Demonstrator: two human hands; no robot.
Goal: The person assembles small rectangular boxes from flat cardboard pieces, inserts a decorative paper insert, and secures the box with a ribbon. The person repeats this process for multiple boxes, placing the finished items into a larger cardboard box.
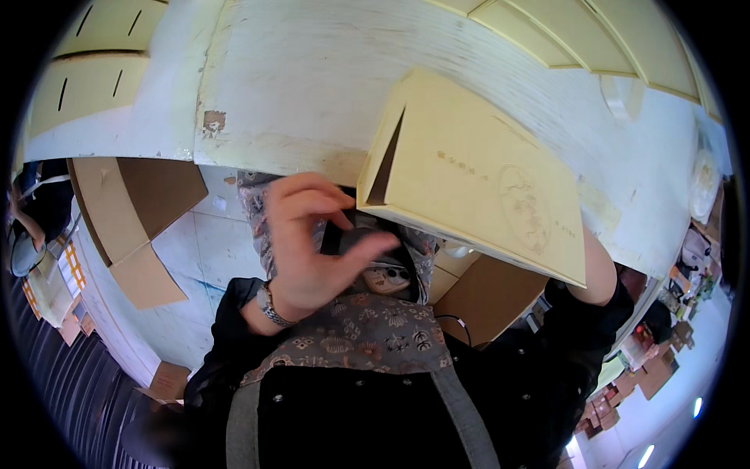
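A flat cream cardboard box (476, 187) with a faint round print on its face is held up over the edge of the white worktable (312, 78). Its open end faces left, showing a dark wedge-shaped gap. My left hand (312, 242), with a metal wristwatch, is raised beside that open end, fingers apart and thumb stretched toward the box's lower corner, holding nothing. My right forearm (600, 270) comes up under the box's right side. The right hand itself is hidden behind the box and carries it.
Flat cream box blanks lie at the table's far left (86, 94) and far right (562, 35). Open brown cartons stand below the table edge at left (133, 211) and centre right (488, 297). Another person (31, 211) stands at the left rim.
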